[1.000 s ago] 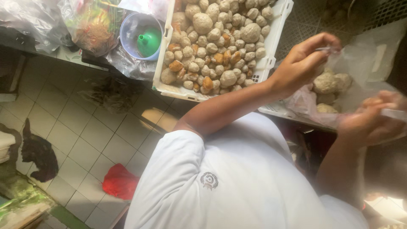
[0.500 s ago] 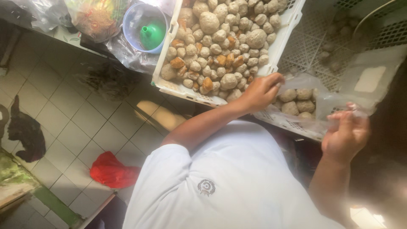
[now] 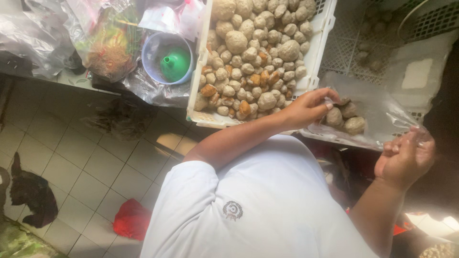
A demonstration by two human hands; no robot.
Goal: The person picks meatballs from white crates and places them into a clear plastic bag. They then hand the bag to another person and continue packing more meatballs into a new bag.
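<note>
My left hand (image 3: 306,107) and right hand (image 3: 404,155) each pinch a rim of the limp, slippery clear plastic bag (image 3: 368,112), holding meatballs (image 3: 346,117) beside the white crate (image 3: 318,48).

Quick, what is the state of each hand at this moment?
Left hand: fingers pinched on the edge of the clear plastic bag holding meatballs.
Right hand: fingers curled, gripping the bag's other edge.
</note>
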